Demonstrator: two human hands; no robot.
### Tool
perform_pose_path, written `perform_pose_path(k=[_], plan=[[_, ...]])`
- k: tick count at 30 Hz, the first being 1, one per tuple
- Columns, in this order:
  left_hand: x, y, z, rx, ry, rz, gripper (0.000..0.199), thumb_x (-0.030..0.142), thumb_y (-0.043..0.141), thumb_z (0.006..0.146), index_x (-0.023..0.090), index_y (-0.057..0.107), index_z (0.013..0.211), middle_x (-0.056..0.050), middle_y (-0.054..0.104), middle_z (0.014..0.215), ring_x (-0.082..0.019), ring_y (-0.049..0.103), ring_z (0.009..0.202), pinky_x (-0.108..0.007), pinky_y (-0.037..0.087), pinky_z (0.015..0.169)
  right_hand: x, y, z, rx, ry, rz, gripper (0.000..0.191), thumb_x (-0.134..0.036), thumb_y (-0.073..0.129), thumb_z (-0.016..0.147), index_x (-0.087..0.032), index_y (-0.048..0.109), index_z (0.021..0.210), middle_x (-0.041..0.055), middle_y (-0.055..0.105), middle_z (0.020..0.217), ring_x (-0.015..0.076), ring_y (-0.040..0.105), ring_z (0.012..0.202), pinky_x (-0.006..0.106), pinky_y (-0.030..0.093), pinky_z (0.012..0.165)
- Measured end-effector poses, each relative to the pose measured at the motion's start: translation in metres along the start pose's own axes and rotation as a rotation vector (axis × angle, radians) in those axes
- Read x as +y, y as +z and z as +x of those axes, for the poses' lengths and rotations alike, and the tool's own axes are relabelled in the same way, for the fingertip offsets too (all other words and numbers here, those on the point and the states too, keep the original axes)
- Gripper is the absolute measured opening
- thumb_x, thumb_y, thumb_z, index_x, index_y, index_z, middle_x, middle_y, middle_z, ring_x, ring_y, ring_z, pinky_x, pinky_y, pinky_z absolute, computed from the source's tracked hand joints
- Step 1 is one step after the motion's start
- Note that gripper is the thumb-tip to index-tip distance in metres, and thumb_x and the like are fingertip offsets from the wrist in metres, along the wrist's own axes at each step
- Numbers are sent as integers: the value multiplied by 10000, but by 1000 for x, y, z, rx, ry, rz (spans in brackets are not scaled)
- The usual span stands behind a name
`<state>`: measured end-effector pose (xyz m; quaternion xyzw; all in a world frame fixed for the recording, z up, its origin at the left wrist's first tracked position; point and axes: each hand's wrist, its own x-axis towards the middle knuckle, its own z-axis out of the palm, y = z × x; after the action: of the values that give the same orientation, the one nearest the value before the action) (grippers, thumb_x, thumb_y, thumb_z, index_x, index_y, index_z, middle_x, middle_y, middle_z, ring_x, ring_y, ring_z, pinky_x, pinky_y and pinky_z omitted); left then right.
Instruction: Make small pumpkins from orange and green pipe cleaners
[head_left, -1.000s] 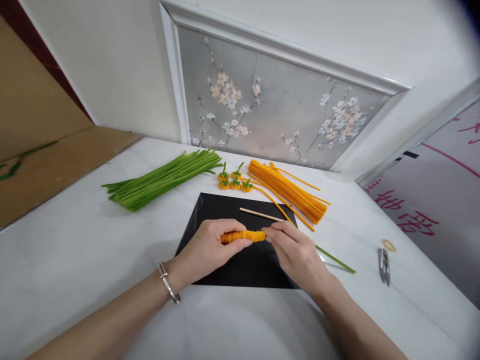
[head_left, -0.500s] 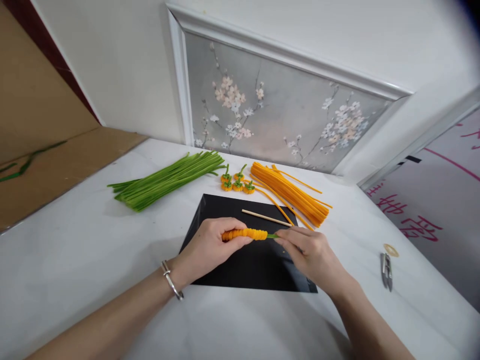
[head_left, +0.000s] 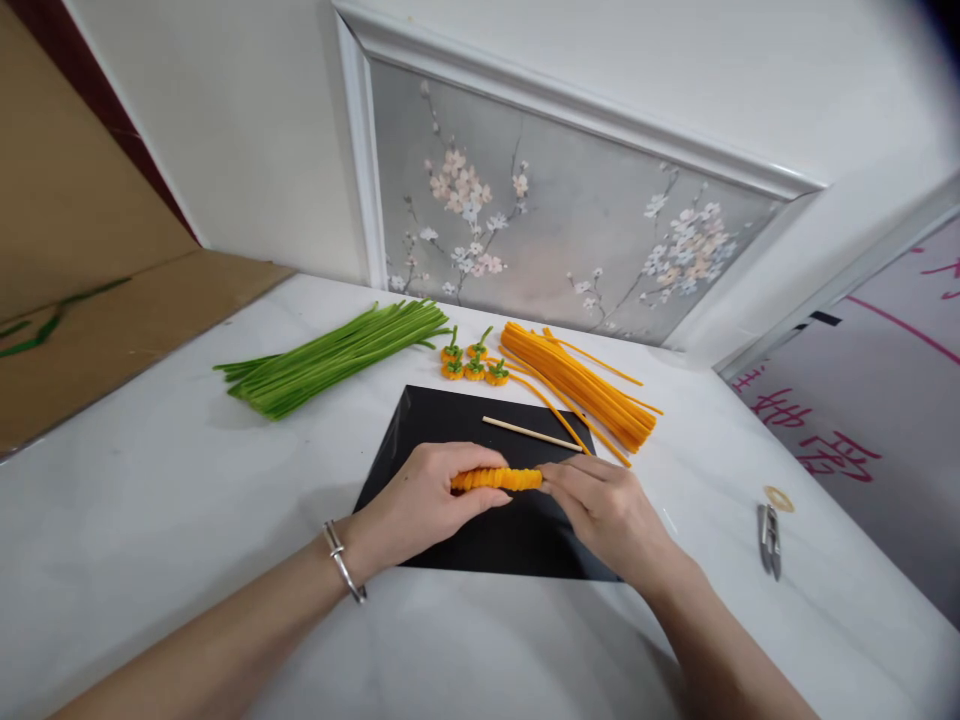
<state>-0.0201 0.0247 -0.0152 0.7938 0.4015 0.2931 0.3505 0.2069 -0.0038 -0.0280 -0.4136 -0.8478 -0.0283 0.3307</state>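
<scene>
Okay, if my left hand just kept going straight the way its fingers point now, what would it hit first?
Probably the right hand: the left hand points along the orange coil it holds, toward those fingertips at the far end.

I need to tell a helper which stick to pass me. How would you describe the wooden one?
Find the black sheet on the white table. Near its far edge lies a thin wooden stick, pale, smooth and bare, unlike the fuzzy orange stems just beyond it.

Far left lie green stems [head_left: 334,357]; right of them small pumpkins [head_left: 472,365] and orange stems [head_left: 581,385]. A stick [head_left: 531,433] rests on the mat [head_left: 480,540]. Near right, probably snips [head_left: 769,537].
</scene>
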Motion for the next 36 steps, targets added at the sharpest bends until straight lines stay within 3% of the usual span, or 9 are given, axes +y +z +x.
perform_pose_path(k=[4, 10, 14, 18, 30, 36], plan=[[-2, -4, 1, 33, -86, -169, 429, 319, 728, 736, 251, 598, 1140, 3, 638, 938, -144, 616, 759, -257, 504, 719, 6, -4, -1, 53, 61, 15, 163, -196, 522, 934, -185, 683, 954, 63, 722, 844, 158, 684, 712, 270, 575, 674], [-4, -4, 3, 66, -61, -237, 195, 319, 644, 808, 206, 674, 965, -10, 676, 913, -146, 599, 768, -244, 494, 688, 7, -5, 1, 27, 137, 86, 184, -240, 553, 918, -206, 671, 1055, 61, 733, 916, 176, 705, 774, 293, 589, 733], [-3, -2, 3, 104, -100, -295, 181, 288, 664, 791, 193, 706, 939, -6, 705, 833, -138, 624, 708, -233, 512, 655, 13, -9, 1, 20, 193, 105, 173, -253, 571, 903, -214, 672, 1037, 47, 729, 876, 180, 698, 741, 296, 585, 684], [-4, -2, 4, 121, -122, -352, 169, 255, 685, 776, 196, 719, 930, -1, 729, 808, -145, 670, 728, -242, 544, 715, 16, -13, 2, 47, 144, 141, 161, -211, 538, 921, -206, 699, 921, 41, 710, 811, 164, 684, 714, 269, 572, 651], [-6, 2, 2, 88, -70, -281, 170, 194, 678, 782, 197, 727, 945, 4, 744, 842, -134, 673, 744, -207, 522, 671, -1, 0, 2, 122, 107, 126, 138, -156, 578, 887, -184, 712, 904, 55, 742, 831, 161, 708, 720, 240, 593, 687], [-7, 3, 4, 90, -68, -282, 170, 188, 688, 770, 210, 734, 932, 13, 749, 849, -124, 682, 757, -189, 524, 687, 0, -1, -1, 37, 226, 140, 185, -198, 616, 868, -184, 673, 1044, 30, 750, 857, 160, 710, 705, 254, 587, 706]])
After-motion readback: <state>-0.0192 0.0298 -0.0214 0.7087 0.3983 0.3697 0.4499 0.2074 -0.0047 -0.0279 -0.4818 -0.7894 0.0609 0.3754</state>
